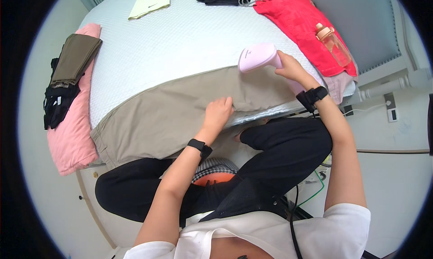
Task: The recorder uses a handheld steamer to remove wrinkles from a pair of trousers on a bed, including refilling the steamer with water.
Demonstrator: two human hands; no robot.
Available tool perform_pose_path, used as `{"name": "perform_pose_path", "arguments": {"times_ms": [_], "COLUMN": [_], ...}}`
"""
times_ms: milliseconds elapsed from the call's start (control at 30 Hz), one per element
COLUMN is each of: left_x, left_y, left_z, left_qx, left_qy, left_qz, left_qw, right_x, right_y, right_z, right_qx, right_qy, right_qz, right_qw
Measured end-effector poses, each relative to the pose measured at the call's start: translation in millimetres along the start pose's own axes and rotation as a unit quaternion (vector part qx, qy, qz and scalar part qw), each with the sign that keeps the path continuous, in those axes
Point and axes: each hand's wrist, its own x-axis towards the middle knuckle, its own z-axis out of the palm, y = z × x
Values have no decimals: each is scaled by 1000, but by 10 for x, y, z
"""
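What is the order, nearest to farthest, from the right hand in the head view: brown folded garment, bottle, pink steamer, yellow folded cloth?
1. Pink steamer: held in the right hand.
2. Bottle: right, on red fabric.
3. Yellow folded cloth: upper left.
4. Brown folded garment: far left.

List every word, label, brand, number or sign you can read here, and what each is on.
No text reads clearly:
Pale pink steamer in the right hand: dark print, too small.
Pale yellow folded garment: small dark mark, no legible words.
Black garment at left: white tag, unreadable.
White wall device: dark panel, unreadable.
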Motion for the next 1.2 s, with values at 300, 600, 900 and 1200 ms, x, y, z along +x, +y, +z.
{"name": "perform_pose_path", "arguments": {"times_ms": [300, 600, 900, 1200], "left_x": [-58, 82, 104, 169], "left_y": [16, 48, 103, 31], "left_z": [-15, -192, -170, -229], "left_qx": [14, -5, -11, 7], "left_qy": [-14, -5, -39, -22], "left_qz": [115, 132, 105, 68], "left_qw": [993, 991, 994, 997], "right_x": [424, 708, 786, -297], "right_y": [477, 958, 1073, -147], "right_z": [79, 93, -78, -89], "right_qx": [-3, -166, -253, 186], "right_qy": [-11, 72, 108, -282], "right_qz": [127, 163, 114, -19], "right_qw": [992, 970, 955, 941]}}
